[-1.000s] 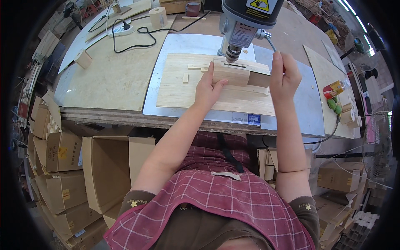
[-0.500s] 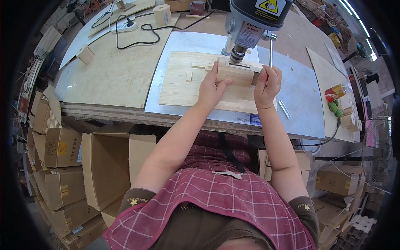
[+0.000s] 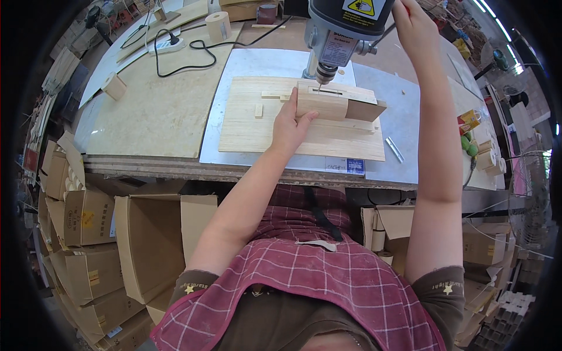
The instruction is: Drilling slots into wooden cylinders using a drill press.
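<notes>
My left hand [image 3: 291, 126] grips the left end of a pale wooden block [image 3: 325, 105], its thumb on the near face and its fingers around the left end. The block has a narrow slot in its top and a darker brown face at its right end. It rests on a light wooden board [image 3: 252, 131]. Just over the slot is the thin bit in the chuck [image 3: 325, 73] of a grey drill press [image 3: 333, 44]. Up at the right of the machine, my right hand [image 3: 414, 23] is closed around the end of the feed lever [image 3: 383, 36]; its fingertips are partly hidden.
Small wood strips [image 3: 259, 110] lie on the board. A short metal piece [image 3: 394, 149] is to its right. Behind on the left are a black cable [image 3: 202, 61], a power strip [image 3: 170, 45] and wooden blocks [image 3: 218, 26]. Cardboard boxes [image 3: 149, 234] stand below the table edge.
My right hand has swung up and away from beside the block, with the lever now pointing upward. The chuck has risen, so the bit shows above the slot. My left hand keeps its hold.
</notes>
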Motion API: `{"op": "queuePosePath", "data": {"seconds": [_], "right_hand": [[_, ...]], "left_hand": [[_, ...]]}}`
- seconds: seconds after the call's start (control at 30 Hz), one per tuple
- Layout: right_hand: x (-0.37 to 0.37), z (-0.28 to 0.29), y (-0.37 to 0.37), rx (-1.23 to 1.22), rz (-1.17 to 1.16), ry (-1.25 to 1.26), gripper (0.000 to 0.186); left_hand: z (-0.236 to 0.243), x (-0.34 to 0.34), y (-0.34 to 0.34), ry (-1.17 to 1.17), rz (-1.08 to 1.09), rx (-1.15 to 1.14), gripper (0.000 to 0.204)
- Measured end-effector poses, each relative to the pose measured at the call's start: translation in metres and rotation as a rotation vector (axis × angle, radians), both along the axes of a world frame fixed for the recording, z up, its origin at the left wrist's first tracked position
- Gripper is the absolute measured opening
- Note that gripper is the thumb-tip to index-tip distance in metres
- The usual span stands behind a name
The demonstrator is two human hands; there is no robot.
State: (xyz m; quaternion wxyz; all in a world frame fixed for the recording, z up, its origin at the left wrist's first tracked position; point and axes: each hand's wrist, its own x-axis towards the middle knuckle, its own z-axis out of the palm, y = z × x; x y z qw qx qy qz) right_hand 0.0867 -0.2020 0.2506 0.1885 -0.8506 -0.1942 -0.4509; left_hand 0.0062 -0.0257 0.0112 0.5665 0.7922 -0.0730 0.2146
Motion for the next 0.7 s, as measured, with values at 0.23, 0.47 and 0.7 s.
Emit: {"op": "queuePosePath", "data": {"seconds": [0.23, 0.47, 0.7], "right_hand": [[0.021, -0.005, -0.019, -0.017, -0.127, 0.008, 0.034], [-0.018, -0.121, -0.059, 0.136, 0.104, 0.732, 0.043], [-0.074, -0.151, -0.059, 0.048, 0.183, 0.869, 0.026]], "left_hand": [[0.005, 0.001, -0.006, -0.016, -0.073, -0.035, 0.072], [0.019, -0.009, 0.006, 0.228, -0.121, -0.048, 0.078], [0.048, -0.032, 0.033, 0.246, -0.137, 0.229, 0.082]]}}
